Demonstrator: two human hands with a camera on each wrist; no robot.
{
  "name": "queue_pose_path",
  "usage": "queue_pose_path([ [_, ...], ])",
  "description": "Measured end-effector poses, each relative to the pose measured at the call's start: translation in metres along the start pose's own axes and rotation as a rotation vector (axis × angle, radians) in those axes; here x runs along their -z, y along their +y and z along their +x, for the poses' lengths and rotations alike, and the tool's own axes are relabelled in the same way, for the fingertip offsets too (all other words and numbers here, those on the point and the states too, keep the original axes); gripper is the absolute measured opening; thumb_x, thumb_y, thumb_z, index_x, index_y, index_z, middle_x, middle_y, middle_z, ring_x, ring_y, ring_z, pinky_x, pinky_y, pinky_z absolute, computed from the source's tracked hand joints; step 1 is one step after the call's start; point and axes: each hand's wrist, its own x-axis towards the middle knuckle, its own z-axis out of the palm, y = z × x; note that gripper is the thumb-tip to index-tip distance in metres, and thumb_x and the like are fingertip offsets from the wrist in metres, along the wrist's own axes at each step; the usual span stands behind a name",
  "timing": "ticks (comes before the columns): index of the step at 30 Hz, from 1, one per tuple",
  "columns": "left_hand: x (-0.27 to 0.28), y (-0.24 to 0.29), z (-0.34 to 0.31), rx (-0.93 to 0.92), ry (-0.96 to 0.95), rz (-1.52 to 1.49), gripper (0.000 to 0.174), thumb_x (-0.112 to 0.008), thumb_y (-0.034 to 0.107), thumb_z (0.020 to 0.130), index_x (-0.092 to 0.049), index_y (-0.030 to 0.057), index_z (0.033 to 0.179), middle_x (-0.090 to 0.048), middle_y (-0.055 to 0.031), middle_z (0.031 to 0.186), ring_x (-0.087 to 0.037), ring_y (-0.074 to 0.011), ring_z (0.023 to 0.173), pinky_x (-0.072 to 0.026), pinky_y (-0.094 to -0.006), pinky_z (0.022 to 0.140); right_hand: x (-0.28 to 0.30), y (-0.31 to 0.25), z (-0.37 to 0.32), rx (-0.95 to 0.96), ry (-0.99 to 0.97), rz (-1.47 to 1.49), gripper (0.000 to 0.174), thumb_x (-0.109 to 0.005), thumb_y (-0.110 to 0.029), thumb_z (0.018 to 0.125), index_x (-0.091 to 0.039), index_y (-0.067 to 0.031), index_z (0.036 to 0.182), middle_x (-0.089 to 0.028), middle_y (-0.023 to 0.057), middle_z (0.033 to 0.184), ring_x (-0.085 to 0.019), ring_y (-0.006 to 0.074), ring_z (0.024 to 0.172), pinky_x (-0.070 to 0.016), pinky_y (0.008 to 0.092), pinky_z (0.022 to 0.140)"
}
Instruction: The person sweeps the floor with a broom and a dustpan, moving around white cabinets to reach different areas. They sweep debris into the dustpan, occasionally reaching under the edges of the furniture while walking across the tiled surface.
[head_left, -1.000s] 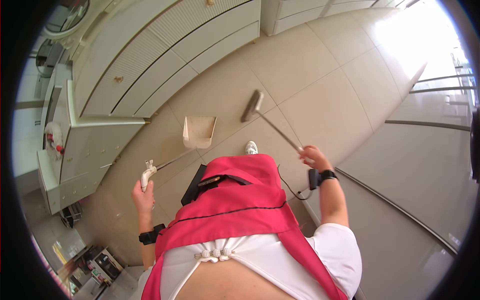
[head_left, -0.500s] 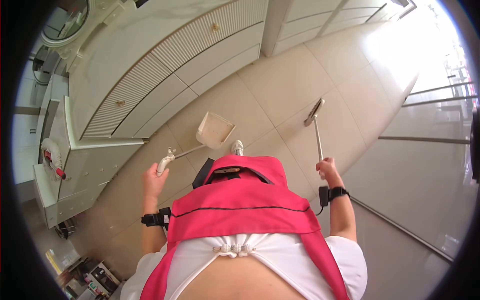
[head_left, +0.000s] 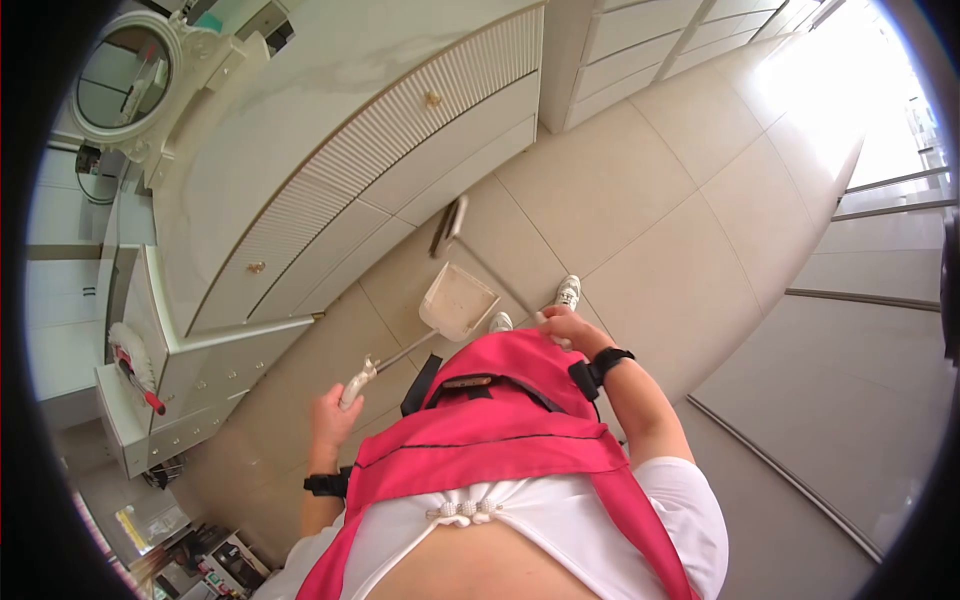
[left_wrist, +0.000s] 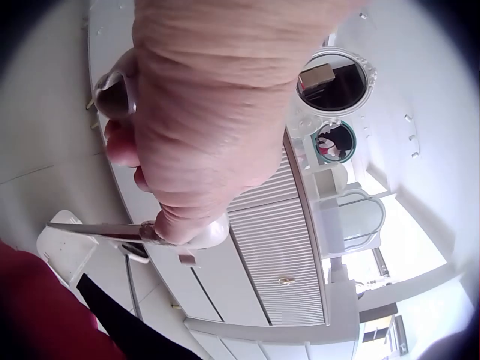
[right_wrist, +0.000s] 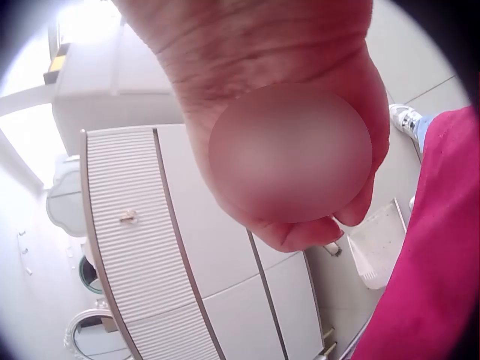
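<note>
My left hand (head_left: 332,425) grips the white curved handle (head_left: 357,385) of a long-stemmed dustpan. The dustpan's pale scoop (head_left: 458,300) lies low over the floor tiles in front of my shoes. In the left wrist view the fingers wrap this handle, and the scoop (left_wrist: 64,251) shows at lower left. My right hand (head_left: 575,328) holds a broom by the end of its thin stick, close before the apron. The broom head (head_left: 450,226), bristles toward the drawers, is just beyond the scoop. In the right wrist view a blurred oval covers much of the hand.
A white cabinet with ribbed drawers (head_left: 400,130) lines the left, its base close to the broom head. A smaller cabinet (head_left: 215,370) carries a fluffy duster with a red handle (head_left: 140,375). Grey glossy panels (head_left: 800,400) stand at right. Two white shoes (head_left: 568,291) show below the red apron.
The broom first swung out to the right, then came back left to the cabinet side behind the dustpan. My right hand moved inward in front of the apron. The left hand keeps its grip.
</note>
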Motion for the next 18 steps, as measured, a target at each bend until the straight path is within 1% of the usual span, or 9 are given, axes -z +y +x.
queue_pose_path([
  [3, -0.014, 0.007, -0.002, 0.088, -0.008, 0.001, 0.027, -0.069, 0.018, 0.072, -0.048, 0.0008, 0.069, -0.041, -0.0118, 0.052, -0.037, -0.0136, 0.050, -0.0369, -0.0332, 0.046, -0.015, 0.000, 0.066, 0.037, -0.077, -0.097, 0.024, -0.062, -0.002, 0.059, -0.062, 0.0038, 0.082, -0.057, 0.0075, 0.061, -0.052, 0.0169, 0.048, -0.0374, 0.0308, 0.039],
  [4, -0.027, 0.001, 0.013, 0.132, -0.020, 0.019, 0.027, -0.069, 0.018, 0.073, -0.048, 0.0007, 0.069, -0.042, -0.0120, 0.053, -0.037, -0.0129, 0.050, -0.0368, -0.0326, 0.047, -0.019, 0.003, 0.107, 0.041, -0.133, -0.130, 0.022, -0.062, -0.002, 0.057, -0.062, 0.0037, 0.078, -0.056, 0.0079, 0.059, -0.052, 0.0176, 0.047, -0.0373, 0.0315, 0.039],
  [5, -0.066, -0.015, 0.070, 0.169, 0.016, 0.013, 0.027, -0.068, 0.017, 0.073, -0.047, 0.0007, 0.068, -0.042, -0.0113, 0.052, -0.036, -0.0122, 0.050, -0.0365, -0.0321, 0.046, -0.011, -0.014, 0.200, 0.050, -0.181, -0.207, 0.020, -0.062, -0.002, 0.057, -0.062, 0.0036, 0.076, -0.056, 0.0082, 0.058, -0.053, 0.0179, 0.048, -0.0375, 0.0316, 0.039],
  [7, -0.078, -0.010, 0.081, 0.225, 0.028, 0.007, 0.027, -0.068, 0.017, 0.074, -0.047, 0.0007, 0.068, -0.042, -0.0101, 0.052, -0.036, -0.0108, 0.051, -0.0360, -0.0311, 0.046, -0.009, -0.030, 0.240, 0.032, -0.247, -0.326, 0.016, -0.063, -0.003, 0.056, -0.061, 0.0036, 0.070, -0.055, 0.0089, 0.056, -0.054, 0.0184, 0.049, -0.0378, 0.0318, 0.040],
  [8, -0.087, -0.008, 0.095, 0.253, 0.057, 0.006, 0.026, -0.067, 0.016, 0.074, -0.047, 0.0007, 0.067, -0.042, -0.0085, 0.052, -0.036, -0.0102, 0.051, -0.0357, -0.0307, 0.046, -0.006, -0.032, 0.269, 0.057, -0.253, -0.341, 0.033, -0.064, -0.003, 0.055, -0.063, 0.0056, 0.086, -0.057, 0.0101, 0.059, -0.055, 0.0195, 0.051, -0.0401, 0.0326, 0.042],
  [11, -0.094, -0.006, 0.099, 0.315, 0.136, -0.034, 0.023, -0.066, 0.015, 0.075, -0.049, 0.0009, 0.067, -0.043, -0.0036, 0.052, -0.037, -0.0081, 0.051, -0.0349, -0.0293, 0.044, 0.014, -0.029, 0.296, -0.053, -0.125, -0.175, 0.051, -0.065, -0.002, 0.055, -0.060, 0.0062, 0.105, -0.060, 0.0114, 0.068, -0.057, 0.0203, 0.054, -0.0426, 0.0340, 0.044],
  [12, -0.113, -0.019, 0.169, 0.347, 0.161, -0.065, 0.022, -0.066, 0.014, 0.075, -0.049, 0.0011, 0.067, -0.043, -0.0019, 0.052, -0.037, -0.0075, 0.051, -0.0345, -0.0288, 0.044, 0.034, -0.049, 0.370, -0.083, -0.055, -0.097, 0.067, -0.065, -0.001, 0.056, -0.051, 0.0056, 0.121, -0.062, 0.0136, 0.081, -0.059, 0.0204, 0.061, -0.0452, 0.0335, 0.048],
  [14, -0.116, -0.026, 0.165, 0.384, 0.199, -0.117, 0.020, -0.065, 0.013, 0.076, -0.051, 0.0014, 0.068, -0.043, 0.0004, 0.053, -0.038, -0.0062, 0.051, -0.0339, -0.0276, 0.043, 0.060, -0.021, 0.382, -0.105, 0.037, 0.058, 0.063, -0.064, 0.001, 0.058, -0.052, 0.0052, 0.119, -0.061, 0.0127, 0.085, -0.059, 0.0189, 0.065, -0.0457, 0.0320, 0.050],
  [18, -0.118, -0.032, 0.147, 0.478, 0.298, -0.189, 0.017, -0.063, 0.012, 0.079, -0.052, 0.0019, 0.071, -0.045, 0.0013, 0.054, -0.040, -0.0055, 0.046, -0.0334, -0.0260, 0.041, 0.126, -0.003, 0.323, -0.141, 0.150, 0.274, 0.052, -0.061, 0.002, 0.062, -0.053, 0.0016, 0.113, -0.056, 0.0076, 0.080, -0.056, 0.0165, 0.061, -0.0454, 0.0294, 0.049],
])
